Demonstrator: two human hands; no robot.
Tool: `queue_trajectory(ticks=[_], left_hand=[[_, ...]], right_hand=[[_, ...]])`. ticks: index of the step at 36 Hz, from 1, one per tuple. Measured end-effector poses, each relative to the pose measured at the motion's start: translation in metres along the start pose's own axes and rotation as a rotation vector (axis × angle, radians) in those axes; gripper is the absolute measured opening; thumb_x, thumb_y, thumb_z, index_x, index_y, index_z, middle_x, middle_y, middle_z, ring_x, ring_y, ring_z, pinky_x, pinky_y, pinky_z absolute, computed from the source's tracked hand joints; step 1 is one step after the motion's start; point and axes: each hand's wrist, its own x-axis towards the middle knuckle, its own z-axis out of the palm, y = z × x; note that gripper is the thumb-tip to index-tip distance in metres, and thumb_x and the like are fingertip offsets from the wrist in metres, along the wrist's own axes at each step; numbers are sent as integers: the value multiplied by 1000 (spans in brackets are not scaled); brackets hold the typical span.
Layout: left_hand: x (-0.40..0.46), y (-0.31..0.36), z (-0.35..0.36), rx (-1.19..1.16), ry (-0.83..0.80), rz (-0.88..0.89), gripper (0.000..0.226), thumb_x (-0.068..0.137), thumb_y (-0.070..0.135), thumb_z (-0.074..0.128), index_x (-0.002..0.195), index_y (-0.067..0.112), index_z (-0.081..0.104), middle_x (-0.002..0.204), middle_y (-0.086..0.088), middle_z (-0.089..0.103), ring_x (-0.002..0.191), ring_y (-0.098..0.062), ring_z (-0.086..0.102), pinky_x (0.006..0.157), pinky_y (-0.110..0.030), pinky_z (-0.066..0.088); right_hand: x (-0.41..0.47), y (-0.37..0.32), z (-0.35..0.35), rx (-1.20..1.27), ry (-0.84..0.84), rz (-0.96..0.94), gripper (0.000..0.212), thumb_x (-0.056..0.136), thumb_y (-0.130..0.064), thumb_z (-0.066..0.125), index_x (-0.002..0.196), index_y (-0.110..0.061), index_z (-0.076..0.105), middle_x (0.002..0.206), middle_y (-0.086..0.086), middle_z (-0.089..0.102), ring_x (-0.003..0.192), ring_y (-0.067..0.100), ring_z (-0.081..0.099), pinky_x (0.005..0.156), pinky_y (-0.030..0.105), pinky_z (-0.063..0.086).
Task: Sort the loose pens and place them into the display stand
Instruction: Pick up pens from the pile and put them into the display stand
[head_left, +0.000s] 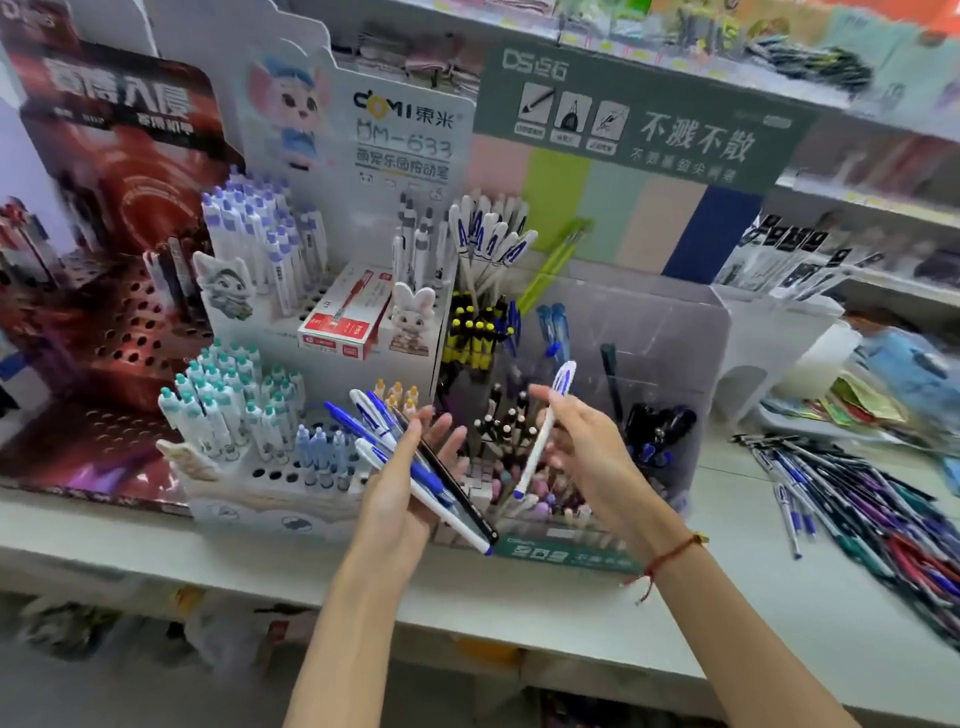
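Near the front of the shelf, just before the clear display stand (649, 332), two bare hands are held up. A bunch of pens (415, 457), white, blue and black, is held in the left hand (410, 483), with the palm turned up and the fingers curled loosely under them. One white pen with a blue cap (543, 431) is pinched in the fingers of the right hand (576, 441), and it is tilted, cap end up and far, tip end down and near. A red string (667, 558) is tied round the right wrist. Behind the hands, many pens are seen standing in the clear stand, some black and yellow, some white and blue. To the left, a white stand with holes (270, 467) is filled with pens that have green, blue and purple tops, and a red and white box (345, 317) is laid on it. Farther left, a red stand (119, 332) is seen. To the right, a pile of loose pens (857, 499) is spread on the white shelf (727, 597), well apart from the hands.
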Motion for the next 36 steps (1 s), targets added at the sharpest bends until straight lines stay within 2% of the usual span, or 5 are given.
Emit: queue_trajectory(ticks=[7, 18, 24, 29, 36], left_hand=[[1, -13, 12, -26, -7, -4, 25, 98, 22, 49, 118, 15, 62, 111, -4, 70, 95, -16, 70, 84, -34, 51], [11, 13, 20, -1, 4, 99, 19, 99, 23, 46, 108, 17, 63, 102, -1, 70, 88, -12, 71, 81, -31, 56], [17, 35, 24, -32, 15, 182, 25, 99, 23, 49, 117, 14, 62, 99, -1, 72, 91, -14, 70, 91, -35, 52], [23, 40, 30, -6, 9, 189, 21, 98, 23, 51, 111, 15, 64, 97, -2, 73, 87, -13, 71, 87, -34, 54], [35, 34, 42, 4, -9, 202, 17, 100, 24, 47, 102, 18, 63, 95, 1, 71, 85, -11, 70, 82, -30, 56]], right_hand=[[-8, -18, -29, -42, 250, -438, 29, 96, -2, 52, 120, -12, 40, 101, 9, 69, 93, 9, 69, 82, 24, 56], [69, -102, 35, -408, 430, -1176, 24, 98, -3, 47, 117, 5, 35, 92, -7, 54, 70, 14, 64, 63, 23, 57], [113, -101, 49, -947, 409, -1144, 33, 95, 1, 50, 119, -15, 33, 66, 3, 48, 48, 16, 44, 38, 22, 32], [119, -98, 55, -1165, 404, -1074, 23, 98, -13, 49, 110, -8, 68, 115, 10, 60, 104, 27, 52, 80, 34, 41], [118, -61, 50, -1140, 362, -1019, 27, 93, -11, 54, 115, -13, 69, 142, 11, 47, 132, 33, 39, 107, 44, 30]])
